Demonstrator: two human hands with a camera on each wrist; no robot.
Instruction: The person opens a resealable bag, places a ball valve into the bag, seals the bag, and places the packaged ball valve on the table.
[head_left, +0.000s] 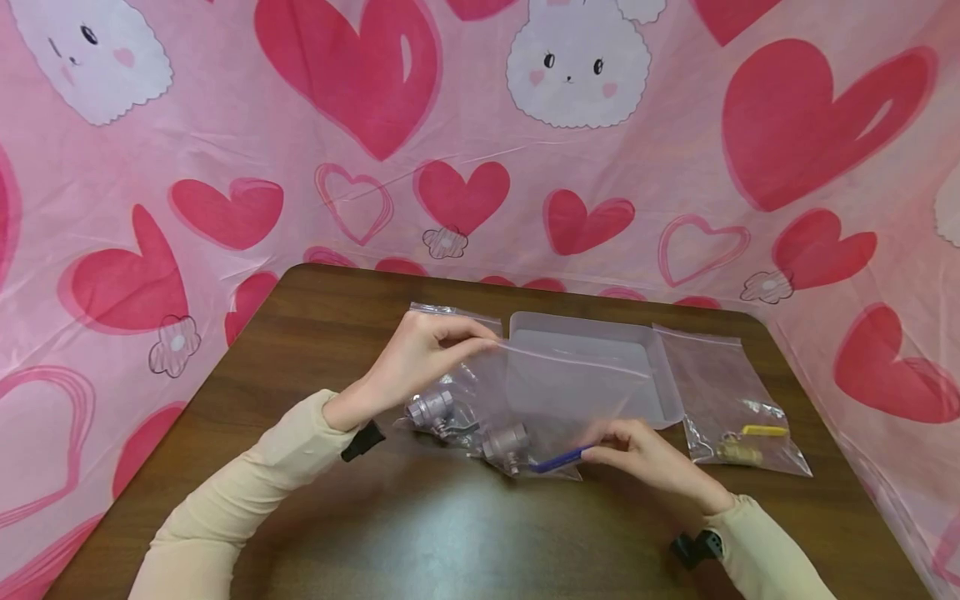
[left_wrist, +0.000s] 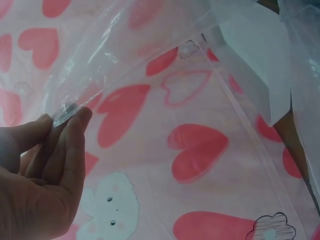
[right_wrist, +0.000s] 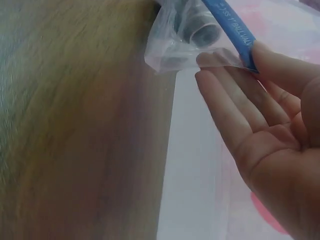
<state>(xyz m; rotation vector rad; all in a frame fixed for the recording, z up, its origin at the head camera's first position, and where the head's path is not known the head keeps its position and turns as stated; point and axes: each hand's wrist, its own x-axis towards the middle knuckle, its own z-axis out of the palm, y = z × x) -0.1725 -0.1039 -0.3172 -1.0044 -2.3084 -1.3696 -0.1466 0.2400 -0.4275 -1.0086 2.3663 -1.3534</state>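
My left hand (head_left: 408, 358) pinches one top corner of a clear zip bag (head_left: 570, 396), holding its mouth edge up; the left wrist view shows the plastic (left_wrist: 65, 117) between thumb and fingers. Low in that bag lies a metal ball valve (head_left: 506, 443) with a long blue handle (head_left: 558, 460). My right hand (head_left: 645, 458) pinches the handle's end at the bag's lower right, thumb on one side and fingers behind. Printed lettering shows on the handle (right_wrist: 232, 32) in the right wrist view. Behind my left hand, a second zip bag contains a metal valve (head_left: 431, 408).
A shallow translucent tray (head_left: 670, 383) stands behind the held bag, partly seen through it. At the right of the wooden table (head_left: 390, 533) lies another zip bag (head_left: 712, 375) with a brass valve (head_left: 738, 452) that has a yellow handle. A heart-patterned cloth (head_left: 480, 125) hangs around the table.
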